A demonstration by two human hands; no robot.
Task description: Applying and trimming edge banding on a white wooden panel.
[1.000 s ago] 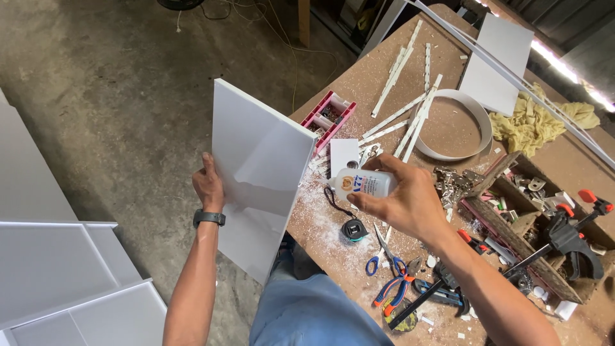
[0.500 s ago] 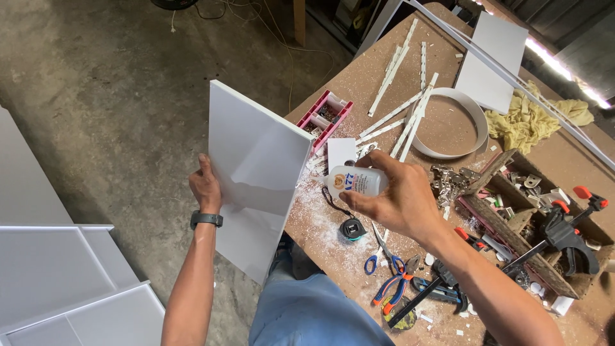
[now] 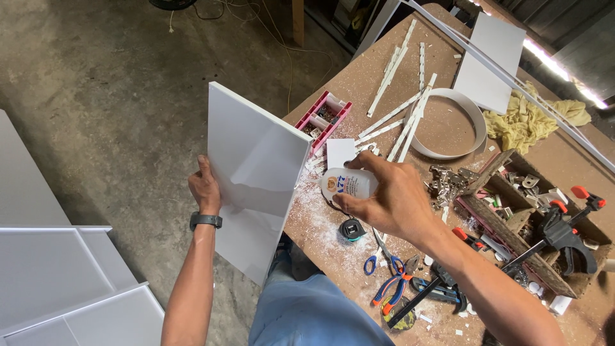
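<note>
White panel (image 3: 253, 173) looks stiff and light to me, my left hand (image 3: 205, 189) gripping its edge, while my right hand (image 3: 391, 198) clasps the small, probably slippery glue bottle (image 3: 349, 184).

Pink parts box (image 3: 322, 120), scissors (image 3: 380, 252), clamp (image 3: 562, 232), yellow rag (image 3: 520, 123).

White glue bottle (image 3: 349, 184) w/ blue-orange label, over bench edge, in right hand (image 3: 391, 198).
</note>
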